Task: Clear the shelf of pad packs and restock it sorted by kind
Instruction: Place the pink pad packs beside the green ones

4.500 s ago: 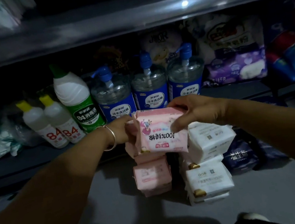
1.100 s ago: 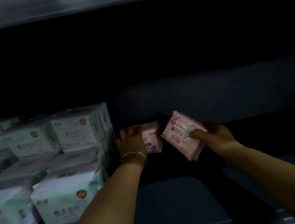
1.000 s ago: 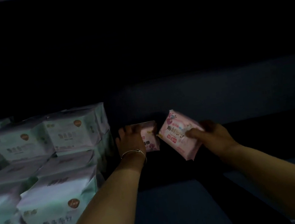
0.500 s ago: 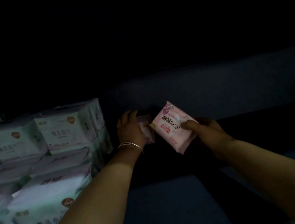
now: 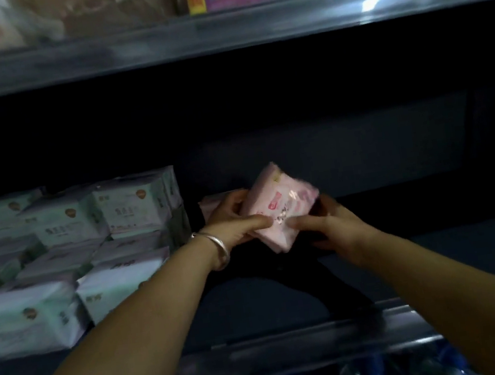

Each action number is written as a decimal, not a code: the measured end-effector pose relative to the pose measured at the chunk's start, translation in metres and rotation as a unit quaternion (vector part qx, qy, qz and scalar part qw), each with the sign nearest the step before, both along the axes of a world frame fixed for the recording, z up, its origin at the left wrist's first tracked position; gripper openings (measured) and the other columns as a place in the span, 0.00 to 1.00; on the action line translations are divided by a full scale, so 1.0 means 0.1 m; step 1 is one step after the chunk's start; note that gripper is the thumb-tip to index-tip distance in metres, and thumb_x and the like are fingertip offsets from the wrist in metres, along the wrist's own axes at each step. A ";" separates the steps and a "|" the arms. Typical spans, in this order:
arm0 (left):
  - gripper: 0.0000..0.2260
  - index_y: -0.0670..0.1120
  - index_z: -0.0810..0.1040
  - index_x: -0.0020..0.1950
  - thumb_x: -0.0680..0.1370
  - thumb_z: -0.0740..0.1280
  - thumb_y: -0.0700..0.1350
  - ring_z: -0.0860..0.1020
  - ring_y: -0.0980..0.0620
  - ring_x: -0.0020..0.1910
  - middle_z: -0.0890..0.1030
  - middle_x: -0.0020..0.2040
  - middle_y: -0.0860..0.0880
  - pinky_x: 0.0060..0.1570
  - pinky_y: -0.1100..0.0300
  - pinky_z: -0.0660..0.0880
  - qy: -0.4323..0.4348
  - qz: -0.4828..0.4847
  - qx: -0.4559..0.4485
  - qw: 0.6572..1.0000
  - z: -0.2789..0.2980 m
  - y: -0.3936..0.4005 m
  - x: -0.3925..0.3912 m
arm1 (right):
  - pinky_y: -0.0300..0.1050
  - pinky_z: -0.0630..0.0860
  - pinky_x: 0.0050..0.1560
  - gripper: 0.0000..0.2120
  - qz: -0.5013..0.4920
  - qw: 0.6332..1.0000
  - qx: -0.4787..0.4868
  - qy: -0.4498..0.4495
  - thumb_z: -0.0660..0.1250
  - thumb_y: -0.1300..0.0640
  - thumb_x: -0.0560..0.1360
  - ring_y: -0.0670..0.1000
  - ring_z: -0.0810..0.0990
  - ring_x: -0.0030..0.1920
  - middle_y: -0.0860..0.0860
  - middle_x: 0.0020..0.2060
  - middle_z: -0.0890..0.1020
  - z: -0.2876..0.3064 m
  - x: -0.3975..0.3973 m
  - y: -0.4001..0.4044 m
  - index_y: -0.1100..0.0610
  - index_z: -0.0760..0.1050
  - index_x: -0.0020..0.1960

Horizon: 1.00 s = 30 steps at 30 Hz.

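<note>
Dim shelf bay [image 5: 287, 296], dark back wall. Both forearms reach in, wrists level. Left hand [image 5: 235, 221] & right hand [image 5: 324, 224] pinch one tilted pink pad pack [image 5: 281, 208], fingers curled on its lower edges. Second pink pack [image 5: 210, 205] just behind left fingers. White-green packs [image 5: 88, 241] stacked further left.

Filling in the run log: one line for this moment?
both hands hold pink pack | pink pack behind | green packs stacked left
</note>
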<state>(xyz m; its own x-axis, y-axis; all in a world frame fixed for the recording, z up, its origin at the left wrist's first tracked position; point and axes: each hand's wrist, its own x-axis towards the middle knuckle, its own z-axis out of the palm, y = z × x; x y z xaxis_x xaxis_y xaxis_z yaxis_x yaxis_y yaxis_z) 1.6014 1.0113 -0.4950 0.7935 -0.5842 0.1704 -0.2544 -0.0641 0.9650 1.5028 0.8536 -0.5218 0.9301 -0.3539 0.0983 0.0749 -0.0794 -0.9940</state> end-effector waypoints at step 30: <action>0.22 0.36 0.70 0.67 0.72 0.63 0.36 0.71 0.38 0.65 0.72 0.66 0.37 0.64 0.48 0.70 -0.035 0.364 0.137 0.921 -0.54 0.03 0.62 | 0.39 0.69 0.61 0.41 0.000 0.981 -0.193 0.022 0.69 0.65 0.73 0.53 0.71 0.66 0.56 0.68 0.69 -0.22 1.33 0.50 0.49 0.50 0.77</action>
<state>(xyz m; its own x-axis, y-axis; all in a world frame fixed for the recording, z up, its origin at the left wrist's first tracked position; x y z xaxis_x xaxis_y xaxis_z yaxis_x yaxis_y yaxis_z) 1.6631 1.0143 -0.5491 0.9846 0.0687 0.1606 -0.1085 -0.4801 0.8705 1.6362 0.9039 -0.5438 0.9364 -0.2983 0.1846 0.0327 -0.4497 -0.8926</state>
